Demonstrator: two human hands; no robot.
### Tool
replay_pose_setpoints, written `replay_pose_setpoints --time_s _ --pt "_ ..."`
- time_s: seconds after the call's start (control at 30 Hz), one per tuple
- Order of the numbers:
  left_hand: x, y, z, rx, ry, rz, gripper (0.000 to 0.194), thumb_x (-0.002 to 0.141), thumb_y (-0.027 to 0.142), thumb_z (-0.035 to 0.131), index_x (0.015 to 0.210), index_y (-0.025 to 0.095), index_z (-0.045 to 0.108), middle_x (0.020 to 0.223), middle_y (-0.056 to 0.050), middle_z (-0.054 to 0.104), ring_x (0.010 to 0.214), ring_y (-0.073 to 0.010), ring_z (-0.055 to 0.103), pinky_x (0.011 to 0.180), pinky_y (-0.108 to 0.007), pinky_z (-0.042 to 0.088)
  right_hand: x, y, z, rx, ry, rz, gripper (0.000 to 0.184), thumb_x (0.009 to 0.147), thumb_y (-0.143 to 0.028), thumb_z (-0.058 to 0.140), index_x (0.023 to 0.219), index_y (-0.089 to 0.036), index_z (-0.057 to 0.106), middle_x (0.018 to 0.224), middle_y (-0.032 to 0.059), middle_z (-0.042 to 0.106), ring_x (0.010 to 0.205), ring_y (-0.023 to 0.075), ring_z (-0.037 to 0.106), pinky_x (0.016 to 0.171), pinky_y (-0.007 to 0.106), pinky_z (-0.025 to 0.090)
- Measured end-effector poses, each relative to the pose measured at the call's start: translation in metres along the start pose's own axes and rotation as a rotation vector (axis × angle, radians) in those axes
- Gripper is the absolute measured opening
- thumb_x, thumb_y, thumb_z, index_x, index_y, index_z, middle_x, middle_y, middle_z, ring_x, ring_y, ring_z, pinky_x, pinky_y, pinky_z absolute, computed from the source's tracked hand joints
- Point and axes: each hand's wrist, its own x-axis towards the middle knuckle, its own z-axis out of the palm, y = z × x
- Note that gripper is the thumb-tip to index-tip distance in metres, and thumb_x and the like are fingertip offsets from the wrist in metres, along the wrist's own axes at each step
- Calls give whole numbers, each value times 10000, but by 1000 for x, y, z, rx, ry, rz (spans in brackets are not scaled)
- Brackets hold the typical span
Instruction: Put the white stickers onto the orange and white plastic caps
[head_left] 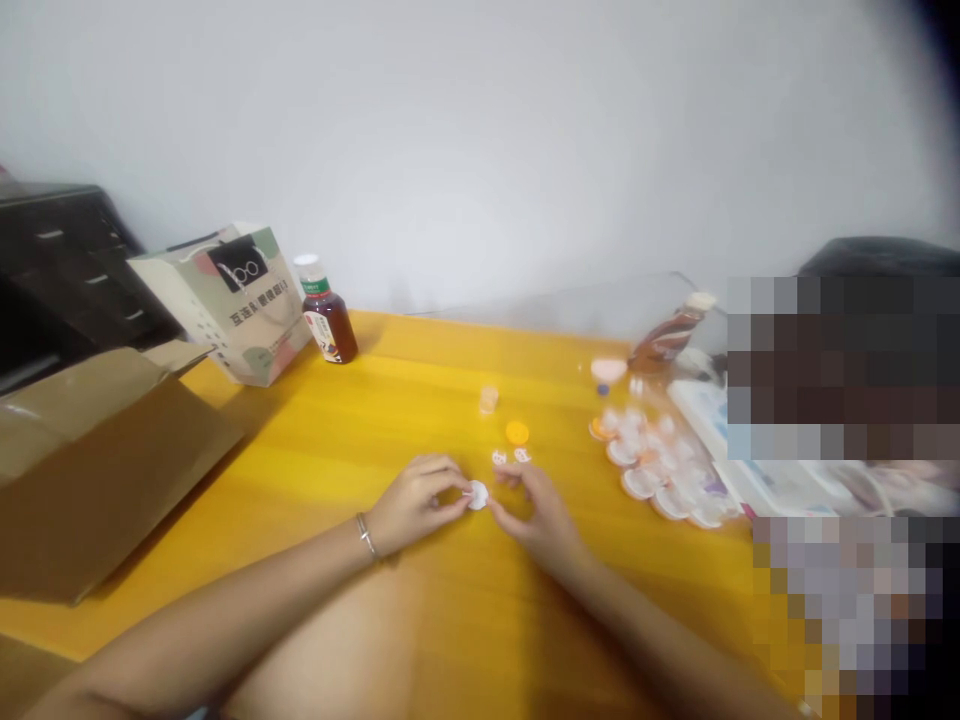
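Observation:
Between the thumb and fingers of my left hand [424,500] is a small white round disc [478,494], held just above the yellow table. My right hand [536,510] is at the disc's right side, with its thumb tip at or very near the rim. Its index finger is raised apart from the thumb. Just beyond my fingers lie two small white pieces, the left piece [499,458] and the right piece [523,455], both with reddish marks. Behind them are a yellow-orange round piece [517,433] and a small clear container [489,400]. Fine markings are blurred.
Several clear round containers [641,482] cluster at the right, near a white tray [705,420] and a tilted bottle [667,335]. A dark drink bottle [330,320], a paper bag [255,310] and a cardboard box [112,480] stand left. Another person, pixelated, is at far right.

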Motion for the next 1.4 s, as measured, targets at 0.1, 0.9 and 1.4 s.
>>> replay_pose_setpoints --time_s 0.1,0.9,1.4 --pt "1 -5 6 16 -8 -11 122 808 232 531 862 171 622 814 -42 617 761 -129 557 719 -251 412 -1 5 2 -101 -29 -149 444 704 -238 610 1117 -203 452 1063 98 582 1000 241 550 866 402 441" --pt "3 -11 15 82 -61 -48 112 809 244 532 853 186 616 819 -27 615 753 -127 553 718 -251 379 -3 4 5 -148 -102 -145 355 741 -215 592 1078 -219 480 1011 82 628 962 228 580 824 380 439" --pt "0 -7 12 30 -39 -80 163 800 236 537 921 192 636 840 -37 621 737 -125 559 692 -237 414 -1 5 4 -126 -105 -155 241 771 -225 576 1006 -225 523 945 56 657 884 209 605 780 359 444"
